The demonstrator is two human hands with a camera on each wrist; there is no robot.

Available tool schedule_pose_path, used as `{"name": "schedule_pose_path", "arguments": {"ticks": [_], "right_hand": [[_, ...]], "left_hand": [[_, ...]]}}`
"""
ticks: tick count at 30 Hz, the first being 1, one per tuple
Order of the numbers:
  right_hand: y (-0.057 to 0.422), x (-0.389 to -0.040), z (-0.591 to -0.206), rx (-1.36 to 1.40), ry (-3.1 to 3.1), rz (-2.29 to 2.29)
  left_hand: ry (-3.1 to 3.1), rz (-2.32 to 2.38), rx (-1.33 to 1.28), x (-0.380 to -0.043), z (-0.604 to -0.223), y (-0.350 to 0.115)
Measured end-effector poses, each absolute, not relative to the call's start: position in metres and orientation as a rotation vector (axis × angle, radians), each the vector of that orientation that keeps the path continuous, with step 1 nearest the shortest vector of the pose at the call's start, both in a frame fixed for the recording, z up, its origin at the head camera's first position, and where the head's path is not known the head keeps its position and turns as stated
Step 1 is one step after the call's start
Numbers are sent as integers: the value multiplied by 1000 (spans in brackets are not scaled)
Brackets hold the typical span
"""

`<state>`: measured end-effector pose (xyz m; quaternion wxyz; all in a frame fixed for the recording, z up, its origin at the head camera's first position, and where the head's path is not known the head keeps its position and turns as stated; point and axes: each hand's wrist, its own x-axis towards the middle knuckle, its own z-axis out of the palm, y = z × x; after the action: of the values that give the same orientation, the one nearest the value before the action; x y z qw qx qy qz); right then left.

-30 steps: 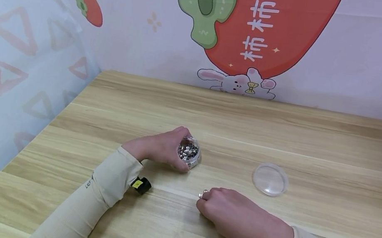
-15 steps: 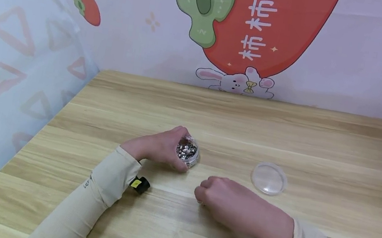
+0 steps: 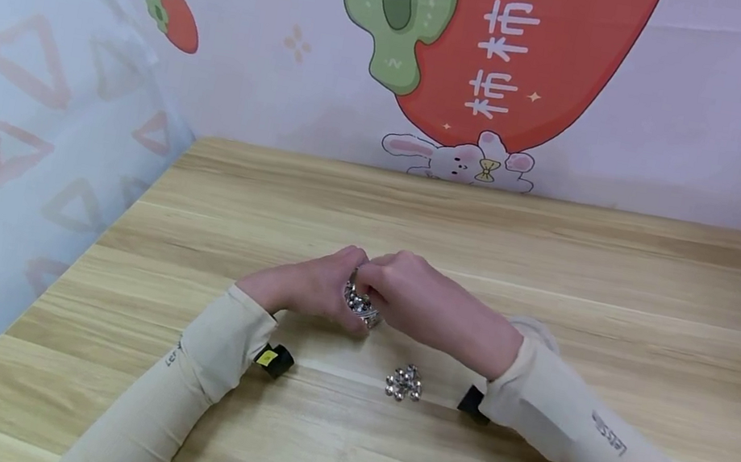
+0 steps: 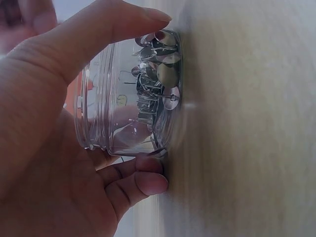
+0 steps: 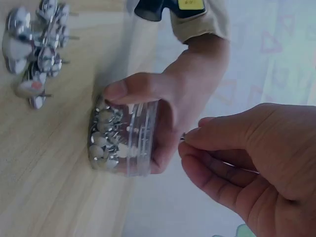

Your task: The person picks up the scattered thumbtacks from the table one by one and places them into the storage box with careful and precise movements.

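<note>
My left hand grips a clear round plastic jar on the table, thumb on one side and fingers on the other. Inside it lie many silver thumbtacks; the jar has no lid on. Right at the jar's mouth, my right hand has thumb and fingertips pinched together on a small metal piece, which looks like a thumbtack mostly hidden by the fingertips. A small pile of silver thumbtacks sits on the table in front of the right forearm.
The clear lid lies on the wooden table, partly hidden behind the right sleeve. A black wrist camera is strapped at the left wrist. A printed cloth hangs behind the table's back edge.
My right hand has moved from the tack pile leftward and away from me to the jar's mouth, uncovering the pile. The left hand keeps its grip on the jar in the same place.
</note>
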<state>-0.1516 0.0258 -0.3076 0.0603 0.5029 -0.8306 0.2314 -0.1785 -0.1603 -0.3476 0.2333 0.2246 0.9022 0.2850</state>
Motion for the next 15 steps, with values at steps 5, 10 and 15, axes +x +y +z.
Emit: {"name": "schedule_pose_path", "arguments": {"ticks": [5,10,15], "right_hand": [[24,-161,-314,1510,-2459,706],[30,-162,-311,1474,-2510,530],[33,-161,-309,1454,-2607,448]], "left_hand": [[2438,842,747,-179,-348,-160],[2410,884,763,-180,-347,-161],[2398,882,733,-180,-348,-161]]}}
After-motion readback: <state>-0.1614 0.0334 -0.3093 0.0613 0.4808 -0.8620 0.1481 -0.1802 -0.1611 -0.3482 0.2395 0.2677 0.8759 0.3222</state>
